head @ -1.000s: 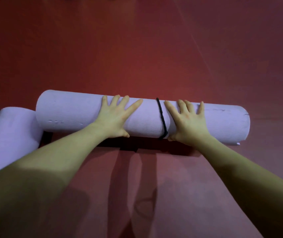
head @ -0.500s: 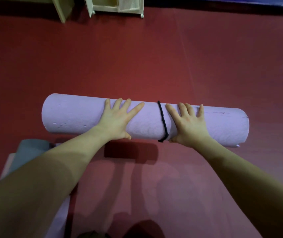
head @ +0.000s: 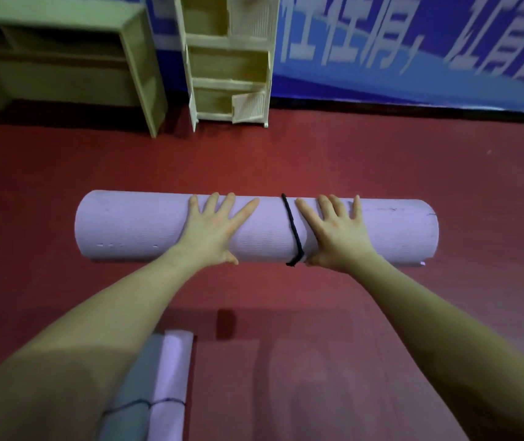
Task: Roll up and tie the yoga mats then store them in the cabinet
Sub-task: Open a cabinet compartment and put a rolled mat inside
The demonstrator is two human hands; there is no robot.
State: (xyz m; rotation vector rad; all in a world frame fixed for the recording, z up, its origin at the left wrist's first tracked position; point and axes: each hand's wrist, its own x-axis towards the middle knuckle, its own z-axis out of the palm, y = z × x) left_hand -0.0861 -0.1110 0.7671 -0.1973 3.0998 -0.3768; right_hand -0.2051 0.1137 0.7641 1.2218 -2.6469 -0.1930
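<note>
On the red floor (head: 445,313) ahead of you lies nothing of this load; the rolled lilac yoga mat (head: 133,227) is carried crosswise in front of you, apparently lifted clear, with its black cord (head: 292,230) tied round it slightly right of the middle. Going from the left: a low wooden desk unit (head: 63,58) stands against the far wall, and just to its right is the tall narrow cabinet (head: 229,68), its compartments open to view and a slatted door ajar at the bottom. Your left hand (head: 213,230) rests flat on the roll left of the cord, fingers (head: 241,211) spread and extended, thumb tucked under the near edge. Your right hand (head: 337,233) mirrors it just right of the cord, likewise splayed, not curled round anything; whether palms or thumbs bear the weight I cannot tell. Near your feet, lower left, a second roll (head: 171,377) of lilac and grey, also corded, waits on the floor.

Rolling and tying look finished for this mat, so you seem to be in the storing step. Next you would need to close on the cabinet, turn the roll end-first, and feed it into a compartment wide enough, watching that the cord does not slip off.
</note>
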